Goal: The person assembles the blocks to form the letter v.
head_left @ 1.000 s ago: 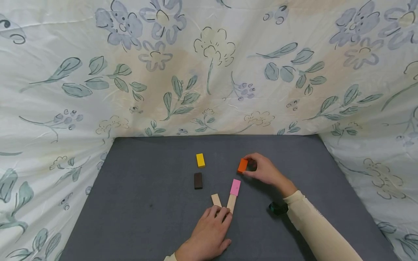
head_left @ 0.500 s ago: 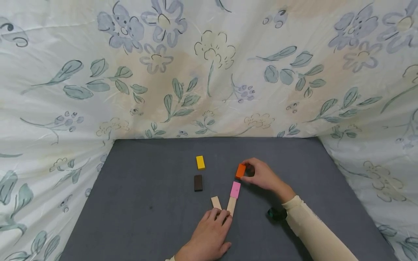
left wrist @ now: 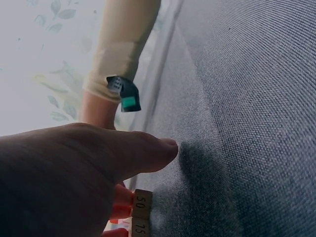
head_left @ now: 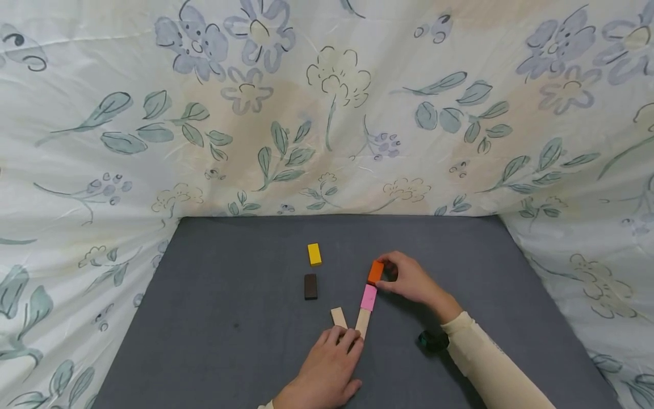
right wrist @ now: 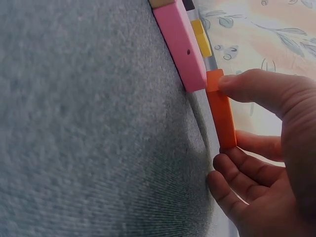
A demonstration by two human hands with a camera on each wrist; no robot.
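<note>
Orange block (head_left: 375, 272), pink block (head_left: 368, 297) beside, perhaps touching

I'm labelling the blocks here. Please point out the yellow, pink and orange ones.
Yellow block (head_left: 314, 253), head view: middle of its top face.
Pink block (head_left: 368, 297), head view: middle of its top face.
Orange block (right wrist: 222, 117), right wrist view: middle of its long side.
</note>
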